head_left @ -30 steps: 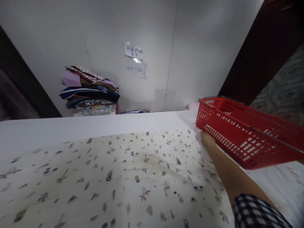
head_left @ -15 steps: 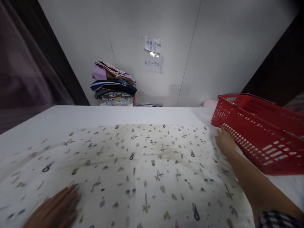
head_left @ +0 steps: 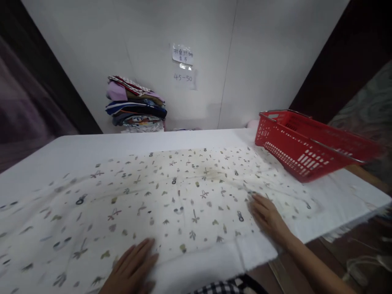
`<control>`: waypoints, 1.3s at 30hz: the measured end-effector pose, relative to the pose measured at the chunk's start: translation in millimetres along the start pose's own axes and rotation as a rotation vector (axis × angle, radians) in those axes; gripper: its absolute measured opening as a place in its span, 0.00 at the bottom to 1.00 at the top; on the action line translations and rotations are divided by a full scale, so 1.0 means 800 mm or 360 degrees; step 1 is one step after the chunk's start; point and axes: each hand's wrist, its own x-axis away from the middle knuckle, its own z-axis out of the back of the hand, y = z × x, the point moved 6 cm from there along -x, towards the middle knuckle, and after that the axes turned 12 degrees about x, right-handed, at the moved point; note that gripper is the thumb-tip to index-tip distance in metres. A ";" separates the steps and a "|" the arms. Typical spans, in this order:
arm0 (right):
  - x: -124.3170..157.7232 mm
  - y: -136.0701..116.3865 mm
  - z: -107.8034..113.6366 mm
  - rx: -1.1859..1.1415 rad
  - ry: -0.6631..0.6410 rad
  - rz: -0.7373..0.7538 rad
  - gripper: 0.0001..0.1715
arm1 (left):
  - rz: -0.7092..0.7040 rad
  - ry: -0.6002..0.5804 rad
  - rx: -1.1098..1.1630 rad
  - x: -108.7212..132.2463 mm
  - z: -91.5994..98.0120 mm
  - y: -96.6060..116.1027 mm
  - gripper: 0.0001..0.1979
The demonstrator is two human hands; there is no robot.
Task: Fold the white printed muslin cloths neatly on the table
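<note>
A thin white cloth [head_left: 186,200] printed with small leaf and flower-like motifs lies spread across the table. My left hand [head_left: 131,267] rests on its near part with fingers stretched out, palm down and holding nothing. Farther right, my right hand [head_left: 266,214] lies on the cloth too, fingers extended over a slight wrinkle. The cloth's near edge runs between my hands, and its left end leaves the view.
A red plastic basket [head_left: 290,149] with metal handles stands on the right of the white table [head_left: 147,141]. Folded fabrics [head_left: 136,102] are stacked beyond the far edge. Paper signs [head_left: 183,65] hang on the wall. A pale cable [head_left: 364,261] lies on the floor at the right.
My right hand has come away from beside the basket toward the near part of the cloth. My left hand has shifted right along the cloth. The view has turned to the right.
</note>
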 end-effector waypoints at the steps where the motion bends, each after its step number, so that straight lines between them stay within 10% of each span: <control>1: 0.009 -0.009 0.006 0.0007 0.0012 0.0004 0.15 | 0.0024 0.0032 0.0010 -0.002 0.002 -0.002 0.21; 26: 0.031 -0.104 0.029 -0.0122 -0.0023 0.0238 0.22 | 0.0535 -0.0088 0.0262 -0.071 0.021 0.010 0.16; 39: 0.015 -0.126 -0.001 -0.0279 0.0105 0.0075 0.13 | 0.0799 -0.0247 0.0250 -0.068 0.014 0.003 0.14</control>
